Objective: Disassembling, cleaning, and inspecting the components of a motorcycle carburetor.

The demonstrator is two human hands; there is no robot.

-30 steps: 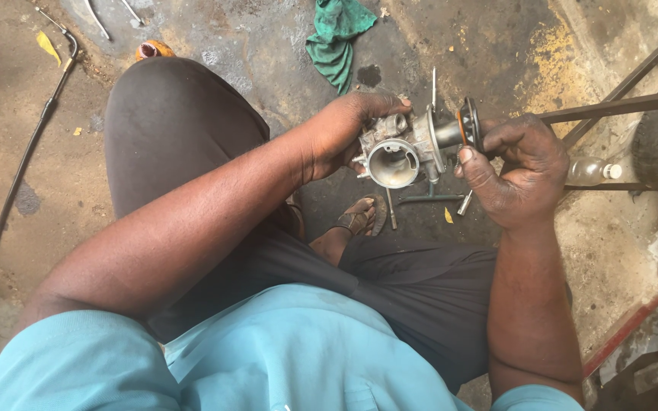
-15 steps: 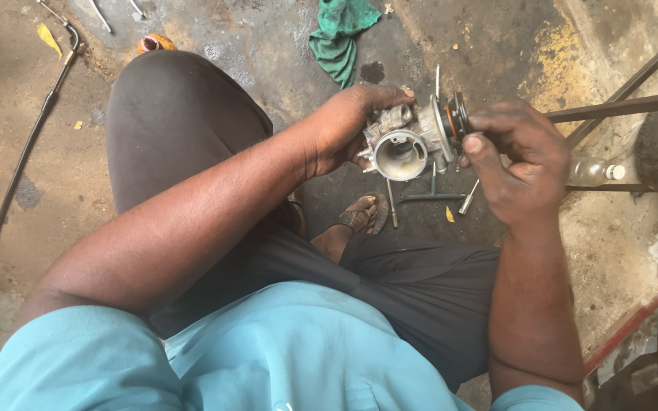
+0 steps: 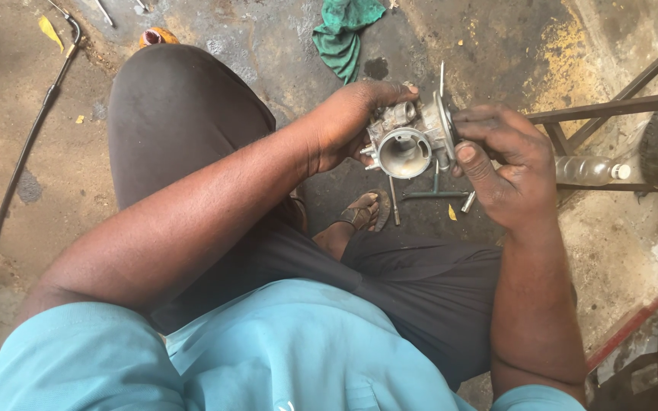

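I hold a grey metal carburetor body point(image 3: 404, 146) in front of me, its round bore facing up at the camera. My left hand point(image 3: 348, 122) grips its left side with the fingers curled over the top. My right hand point(image 3: 506, 164) pinches a round dark disc-shaped part point(image 3: 446, 122) against the body's right side, thumb and fingers closed on it. A thin metal pin point(image 3: 442, 78) sticks up from that side.
I sit above a stained concrete floor. A green rag point(image 3: 344, 34) lies at the top. Small tools and bolts point(image 3: 436, 194) lie under the carburetor beside my sandalled foot point(image 3: 363, 213). A plastic bottle point(image 3: 588, 170) and a metal frame point(image 3: 611, 106) stand at right; a black cable point(image 3: 17, 175) runs along the left.
Both hands have kept hold of the carburetor and lifted it slightly. My right-hand fingers shifted on the disc part at its side.
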